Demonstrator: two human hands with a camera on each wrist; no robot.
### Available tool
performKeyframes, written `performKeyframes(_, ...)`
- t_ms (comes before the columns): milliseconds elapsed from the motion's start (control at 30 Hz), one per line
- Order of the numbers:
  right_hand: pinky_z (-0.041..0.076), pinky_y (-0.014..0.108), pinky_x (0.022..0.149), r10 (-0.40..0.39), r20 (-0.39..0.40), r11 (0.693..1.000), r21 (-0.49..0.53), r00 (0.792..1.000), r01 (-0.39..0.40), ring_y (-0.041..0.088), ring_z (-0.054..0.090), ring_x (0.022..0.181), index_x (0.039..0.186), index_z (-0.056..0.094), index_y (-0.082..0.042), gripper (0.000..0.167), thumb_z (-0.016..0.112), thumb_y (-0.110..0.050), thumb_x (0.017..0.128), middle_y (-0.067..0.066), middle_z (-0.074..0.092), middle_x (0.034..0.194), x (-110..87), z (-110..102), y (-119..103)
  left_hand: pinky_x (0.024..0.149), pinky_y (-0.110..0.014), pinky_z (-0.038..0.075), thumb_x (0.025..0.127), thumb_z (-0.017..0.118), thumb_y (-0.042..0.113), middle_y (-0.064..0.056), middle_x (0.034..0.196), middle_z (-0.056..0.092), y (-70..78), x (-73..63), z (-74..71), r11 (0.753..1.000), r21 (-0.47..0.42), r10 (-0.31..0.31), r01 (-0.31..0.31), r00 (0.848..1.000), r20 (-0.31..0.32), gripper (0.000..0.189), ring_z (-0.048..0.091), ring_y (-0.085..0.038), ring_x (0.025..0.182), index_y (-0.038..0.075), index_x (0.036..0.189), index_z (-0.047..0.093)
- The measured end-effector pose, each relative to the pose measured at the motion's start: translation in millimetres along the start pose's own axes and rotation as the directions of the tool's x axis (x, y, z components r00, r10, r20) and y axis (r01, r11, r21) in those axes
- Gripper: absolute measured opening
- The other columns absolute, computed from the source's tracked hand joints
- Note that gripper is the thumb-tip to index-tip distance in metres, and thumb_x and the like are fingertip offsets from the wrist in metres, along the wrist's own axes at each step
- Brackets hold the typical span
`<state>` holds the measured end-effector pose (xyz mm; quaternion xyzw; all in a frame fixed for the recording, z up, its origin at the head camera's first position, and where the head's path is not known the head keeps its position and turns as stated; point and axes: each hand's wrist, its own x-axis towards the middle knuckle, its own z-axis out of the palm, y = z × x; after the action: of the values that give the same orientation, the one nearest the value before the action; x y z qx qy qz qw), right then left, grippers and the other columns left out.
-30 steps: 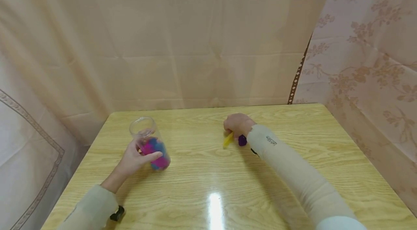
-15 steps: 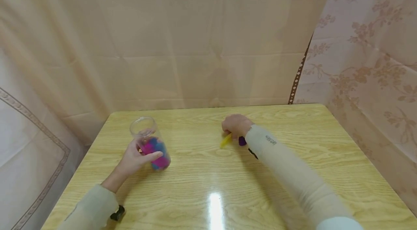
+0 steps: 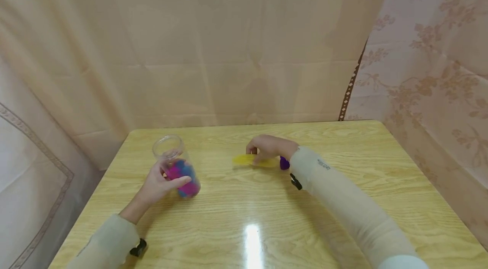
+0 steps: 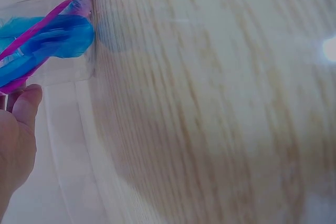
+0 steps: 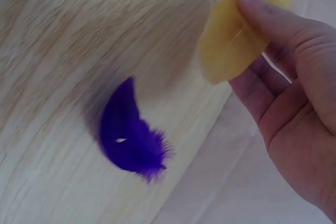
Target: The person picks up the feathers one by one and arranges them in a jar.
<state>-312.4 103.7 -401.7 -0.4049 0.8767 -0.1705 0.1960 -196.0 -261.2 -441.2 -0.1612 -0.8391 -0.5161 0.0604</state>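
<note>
My left hand (image 3: 158,184) grips a clear jar (image 3: 169,144) by its side, thumb across the front. Pink and blue feathers (image 3: 183,178) fill its lower part; in the left wrist view the blue feathers (image 4: 58,35) show through the clear wall. My right hand (image 3: 264,147) pinches a yellow feather (image 3: 244,159) between thumb and fingers, just above the table. The right wrist view shows that yellow feather (image 5: 226,40) held clear of the wood, the thumb lying on it. A curved purple feather (image 5: 128,135) lies on the table beside the right hand, partly hidden by the wrist in the head view.
The wood-grain table (image 3: 213,226) has a bright light reflection near its front. A beige curtain (image 3: 236,48) hangs along the back edge, with a flowered cloth (image 3: 431,70) at the right and a pale cloth (image 3: 34,167) at the left.
My right hand has shifted left with the yellow feather, which has swung from slanting to nearly level and shows more. The purple feather stays in place. My left hand and the jar barely move.
</note>
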Motion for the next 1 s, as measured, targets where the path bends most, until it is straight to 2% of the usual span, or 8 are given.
performKeyframes(133,0.050,0.028,0.081,-0.078,-0.073,0.996,0.033,0.994,0.081,0.010,0.059,0.086,0.104,0.074,-0.010,0.015,0.077,-0.019,0.093,-0.004,0.069,0.094,2.9,-3,-7,0.089,-0.025,0.050,0.086,0.082,0.010,-0.011,0.144,0.054,1.7,-0.9,0.6,1.000,0.002,-0.003,0.003,1.000,0.001,0.064,0.054,-0.030,0.119,0.006,0.142,0.052)
performKeyframes(267,0.053,0.028,0.084,-0.101,-0.144,0.986,0.121,0.984,0.119,0.009,0.063,0.089,0.104,0.075,-0.009,0.014,0.072,-0.020,0.096,-0.003,0.071,0.097,1.5,-4,-16,0.089,-0.026,0.051,0.087,0.082,0.011,-0.012,0.144,0.053,3.2,-2.4,1.5,1.000,-0.010,-0.022,0.022,1.000,0.005,0.066,0.054,-0.031,0.118,0.007,0.144,0.050)
performKeyframes(333,0.053,0.027,0.081,-0.075,-0.175,0.977,0.182,0.982,0.107,0.008,0.062,0.085,0.100,0.075,-0.009,0.013,0.072,-0.021,0.097,-0.004,0.071,0.095,1.1,-4,-22,0.089,-0.026,0.051,0.087,0.082,0.011,-0.013,0.143,0.054,3.8,-3.3,1.8,0.999,-0.010,-0.030,0.030,1.000,0.003,0.068,0.055,-0.031,0.117,0.008,0.146,0.048)
performKeyframes(433,0.050,0.024,0.069,0.021,-0.214,0.952,0.303,0.977,0.046,0.007,0.058,0.074,0.097,0.075,-0.008,0.012,0.074,-0.021,0.095,-0.004,0.070,0.089,1.9,-4,-31,0.089,-0.026,0.051,0.087,0.082,0.010,-0.014,0.139,0.057,4.4,-4.5,2.2,0.999,-0.012,-0.032,0.032,0.999,-0.001,0.070,0.056,-0.030,0.116,0.009,0.147,0.047)
performKeyframes(533,0.049,0.024,0.060,0.136,-0.224,0.885,0.465,0.965,-0.017,0.009,0.056,0.069,0.098,0.074,-0.006,0.014,0.077,-0.018,0.092,-0.001,0.068,0.086,4.1,-2,-39,0.087,-0.025,0.052,0.086,0.082,0.010,-0.014,0.139,0.057,4.4,-5.0,2.3,1.000,0.000,-0.021,0.021,1.000,-0.008,0.071,0.056,-0.029,0.114,0.008,0.147,0.047)
performKeyframes(700,0.060,0.034,0.070,0.219,-0.188,0.739,0.673,0.958,-0.037,0.017,0.068,0.083,0.109,0.072,-0.003,0.021,0.078,-0.010,0.090,0.007,0.067,0.095,8.6,-1,-51,0.080,-0.026,0.053,0.085,0.083,0.009,-0.017,0.140,0.056,3.7,-4.7,2.1,1.000,0.017,-0.016,0.017,1.000,-0.017,0.073,0.053,-0.030,0.109,0.010,0.148,0.047)
performKeyframes(800,0.061,0.038,0.072,0.220,-0.179,0.688,0.726,0.959,-0.022,0.022,0.070,0.085,0.117,0.067,0.000,0.030,0.077,-0.005,0.089,0.011,0.066,0.100,11.8,0,-57,0.078,-0.025,0.052,0.084,0.083,0.010,-0.018,0.141,0.054,3.5,-4.5,1.8,0.999,0.024,-0.024,0.024,1.000,-0.019,0.073,0.051,-0.030,0.108,0.010,0.148,0.047)
performKeyframes(1000,0.061,0.039,0.071,0.242,-0.182,0.644,0.765,0.953,-0.018,0.024,0.070,0.088,0.137,0.052,0.000,0.058,0.079,0.003,0.086,0.013,0.062,0.108,16.1,0,-68,0.080,-0.024,0.050,0.084,0.084,0.011,-0.014,0.151,0.045,4.0,-3.2,1.0,0.999,0.043,-0.017,0.018,1.000,-0.020,0.072,0.050,-0.028,0.112,0.005,0.146,0.049)
